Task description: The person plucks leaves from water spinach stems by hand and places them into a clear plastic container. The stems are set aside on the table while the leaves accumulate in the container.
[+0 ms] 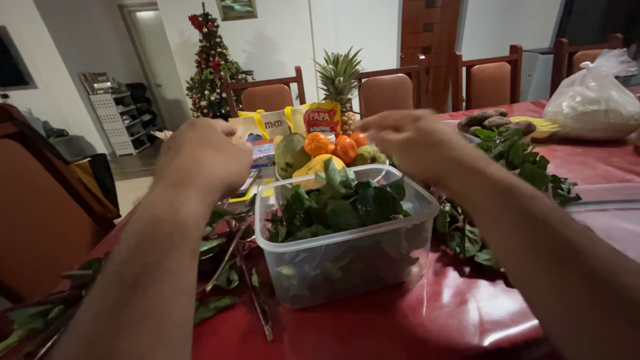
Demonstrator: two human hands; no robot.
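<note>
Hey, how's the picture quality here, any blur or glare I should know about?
Head view: the right hand is smeared by motion blur, the left hand softer but readable; ceiling light glares in white streaks on the glossy red tablecloth; the clear plastic tub of green leaves is sharp; the room behind is dimmer.

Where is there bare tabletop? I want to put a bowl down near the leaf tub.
Bare red tablecloth lies in front of the clear tub and to its right, toward the near edge. Left of the tub, stripped stems and leaves crowd it; behind, the fruit pile and leafy branches.
</note>
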